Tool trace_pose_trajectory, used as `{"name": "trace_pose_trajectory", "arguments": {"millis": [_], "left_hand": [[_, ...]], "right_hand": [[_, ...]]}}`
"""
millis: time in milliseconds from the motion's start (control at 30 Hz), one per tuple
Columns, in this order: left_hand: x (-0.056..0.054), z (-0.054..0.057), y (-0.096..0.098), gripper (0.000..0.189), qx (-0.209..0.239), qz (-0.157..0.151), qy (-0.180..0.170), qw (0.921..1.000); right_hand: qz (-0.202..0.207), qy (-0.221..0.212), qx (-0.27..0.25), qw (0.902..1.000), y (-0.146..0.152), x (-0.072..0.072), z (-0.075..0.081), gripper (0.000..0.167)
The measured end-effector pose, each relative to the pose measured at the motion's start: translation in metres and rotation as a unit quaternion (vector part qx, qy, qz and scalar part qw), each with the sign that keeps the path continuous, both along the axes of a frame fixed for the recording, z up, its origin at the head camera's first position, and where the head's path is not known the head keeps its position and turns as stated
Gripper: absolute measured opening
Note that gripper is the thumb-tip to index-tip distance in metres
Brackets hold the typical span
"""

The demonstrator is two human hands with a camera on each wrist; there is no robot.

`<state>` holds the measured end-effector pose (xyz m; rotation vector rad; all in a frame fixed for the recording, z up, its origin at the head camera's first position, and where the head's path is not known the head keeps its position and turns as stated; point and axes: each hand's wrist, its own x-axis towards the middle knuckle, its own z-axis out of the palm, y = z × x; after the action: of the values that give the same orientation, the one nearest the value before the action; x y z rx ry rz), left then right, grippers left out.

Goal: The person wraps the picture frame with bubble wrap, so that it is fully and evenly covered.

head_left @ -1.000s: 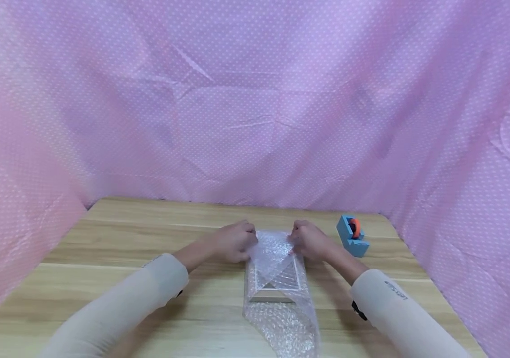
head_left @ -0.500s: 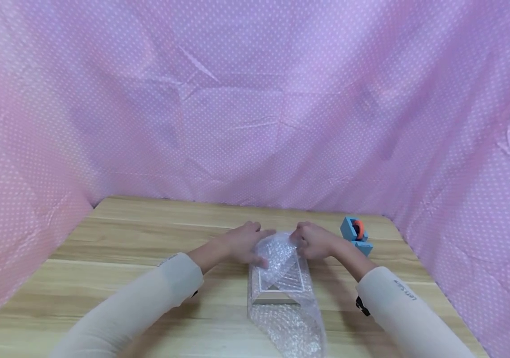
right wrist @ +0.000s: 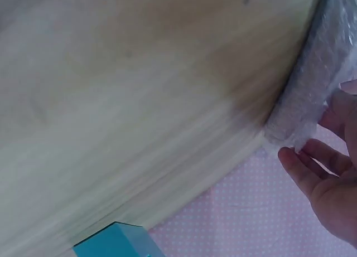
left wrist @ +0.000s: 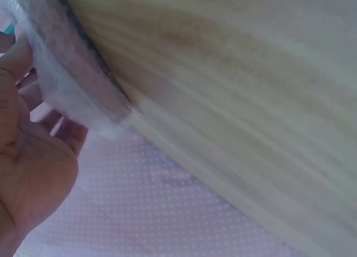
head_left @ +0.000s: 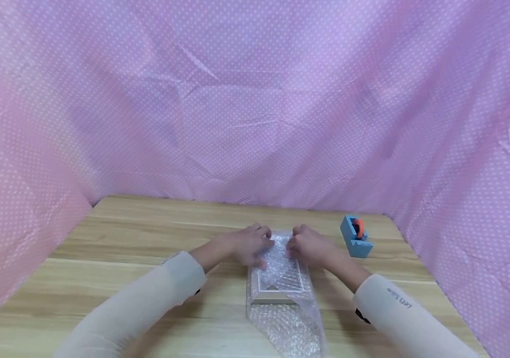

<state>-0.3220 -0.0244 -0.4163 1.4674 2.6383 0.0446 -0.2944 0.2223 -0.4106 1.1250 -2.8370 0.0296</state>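
Observation:
A picture frame with pale sides and a white inner border lies under bubble wrap at the middle of the table. One flap of the wrap is folded over its far part, and a long tail of it stretches toward me. On the flap's left side rests my left hand, thumb and fingers spread apart. At the far right corner my right hand pinches the bubble wrap with bent fingers. The right wrist view shows those fingertips at the wrapped corner.
A blue tape dispenser with an orange roll stands on the wooden table, right of the right hand. Pink dotted cloth hangs behind the table and along both sides.
My left hand has gone from gripping the flap's left edge to resting spread on top of it, further right. The right hand has shifted slightly along the far right corner.

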Motion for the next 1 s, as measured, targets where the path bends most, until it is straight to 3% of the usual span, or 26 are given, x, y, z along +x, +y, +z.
{"name": "trace_pose_trajectory", "arguments": {"millis": [133, 300, 600, 733, 867, 1000], "left_hand": [[0.001, -0.003, -0.002, 0.072, 0.015, -0.006, -0.025, 0.9996], [-0.002, -0.003, -0.007, 0.08, 0.022, 0.005, -0.053, 0.9983], [-0.023, -0.004, -0.007, 0.075, 0.033, 0.007, -0.061, 0.9976], [-0.022, -0.005, -0.007, 0.069, 0.026, -0.006, -0.078, 0.9966], [-0.018, -0.004, -0.006, 0.066, 0.019, -0.012, -0.08, 0.9966], [-0.016, -0.003, -0.005, 0.065, 0.024, -0.014, -0.078, 0.9966]], "right_hand": [[-0.027, -0.004, -0.017, 0.9995, -0.002, 0.004, -0.003, 0.011], [-0.047, 0.003, -0.031, 0.9984, -0.001, 0.001, -0.008, 0.025], [-0.073, 0.001, -0.062, 0.9954, 0.001, -0.02, -0.011, 0.032], [-0.059, -0.009, -0.048, 0.9971, 0.003, -0.02, -0.01, 0.03], [-0.039, -0.017, -0.023, 0.9988, 0.008, -0.011, -0.001, 0.029], [0.02, 0.048, 0.009, 0.9986, 0.017, 0.007, 0.003, 0.035]]}}
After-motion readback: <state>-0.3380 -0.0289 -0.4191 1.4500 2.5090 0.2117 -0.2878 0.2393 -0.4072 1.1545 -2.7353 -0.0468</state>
